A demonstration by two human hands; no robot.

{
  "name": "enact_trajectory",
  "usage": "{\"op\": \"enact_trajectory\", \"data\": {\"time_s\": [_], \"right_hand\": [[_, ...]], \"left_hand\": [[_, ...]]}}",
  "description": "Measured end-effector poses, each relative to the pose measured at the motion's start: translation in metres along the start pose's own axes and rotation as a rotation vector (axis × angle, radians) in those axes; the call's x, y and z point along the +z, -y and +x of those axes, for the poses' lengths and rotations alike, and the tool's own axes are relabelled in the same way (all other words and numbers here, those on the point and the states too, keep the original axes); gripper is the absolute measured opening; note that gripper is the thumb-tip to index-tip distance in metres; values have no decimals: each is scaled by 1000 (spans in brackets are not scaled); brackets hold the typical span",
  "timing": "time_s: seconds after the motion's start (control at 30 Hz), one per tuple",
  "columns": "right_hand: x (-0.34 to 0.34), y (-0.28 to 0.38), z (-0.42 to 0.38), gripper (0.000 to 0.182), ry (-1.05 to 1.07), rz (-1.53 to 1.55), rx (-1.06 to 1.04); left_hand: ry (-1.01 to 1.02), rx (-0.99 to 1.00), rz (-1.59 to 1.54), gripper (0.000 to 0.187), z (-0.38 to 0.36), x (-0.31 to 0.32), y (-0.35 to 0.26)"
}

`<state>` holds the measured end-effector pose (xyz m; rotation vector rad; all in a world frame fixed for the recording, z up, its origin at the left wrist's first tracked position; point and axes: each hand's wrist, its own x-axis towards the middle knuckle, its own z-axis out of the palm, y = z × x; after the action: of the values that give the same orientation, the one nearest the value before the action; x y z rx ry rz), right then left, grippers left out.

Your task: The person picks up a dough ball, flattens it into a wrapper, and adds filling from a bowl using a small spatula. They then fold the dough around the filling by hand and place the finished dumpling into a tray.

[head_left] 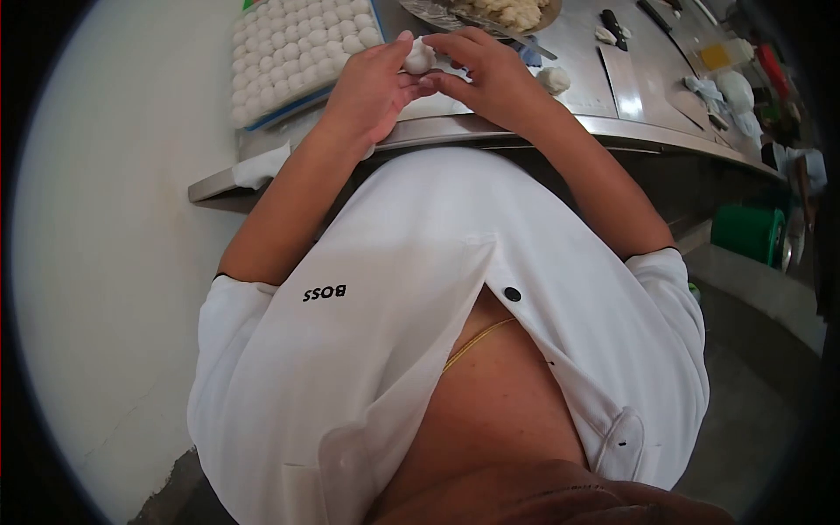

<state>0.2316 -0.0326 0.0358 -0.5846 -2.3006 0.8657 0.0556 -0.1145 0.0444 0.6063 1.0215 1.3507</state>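
A small white ball of dough (420, 58) sits between my two hands over the near edge of the steel table. My left hand (372, 87) cups it from the left, with the fingers curled under it. From the other side, the bent fingers of my right hand (490, 77) close in around the ball. A rough pale lump (553, 80) rests on the table just right of my right hand. Beyond my left hand stands a tray (284, 112) packed with rows of white balls.
A bowl of pale, crumbly mass (507, 12) stands at the back, with a long blade (516, 37) across its near side. Farther right lie a broad black-handled knife (622, 83) and other tools. A green bucket (746, 234) is below. A wall (122, 219) borders the left.
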Motion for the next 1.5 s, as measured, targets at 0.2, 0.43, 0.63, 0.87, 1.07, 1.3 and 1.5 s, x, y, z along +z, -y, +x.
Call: {"op": "enact_trajectory", "data": {"time_s": [0.2, 0.43, 0.63, 0.87, 1.07, 1.3, 1.5], "right_hand": [[15, 6, 32, 37, 52, -40, 86], [22, -5, 81, 28, 242, 476, 447], [43, -23, 107, 30, 299, 382, 547], [58, -24, 119, 30, 347, 147, 508], [76, -40, 117, 35, 222, 2, 233], [73, -26, 127, 35, 397, -16, 251], [46, -20, 129, 31, 341, 265, 530]], "left_hand": [[-55, 22, 25, 38, -5, -10, -18], [-291, -21, 645, 47, 14, -75, -56], [-182, 21, 1726, 45, 50, -111, -62], [-196, 404, 1975, 40, 73, -114, -40], [-76, 22, 1946, 36, 89, -99, -60], [-126, 349, 1906, 30, 109, -147, -36], [-2, 42, 1923, 37, 80, -118, -72]]}}
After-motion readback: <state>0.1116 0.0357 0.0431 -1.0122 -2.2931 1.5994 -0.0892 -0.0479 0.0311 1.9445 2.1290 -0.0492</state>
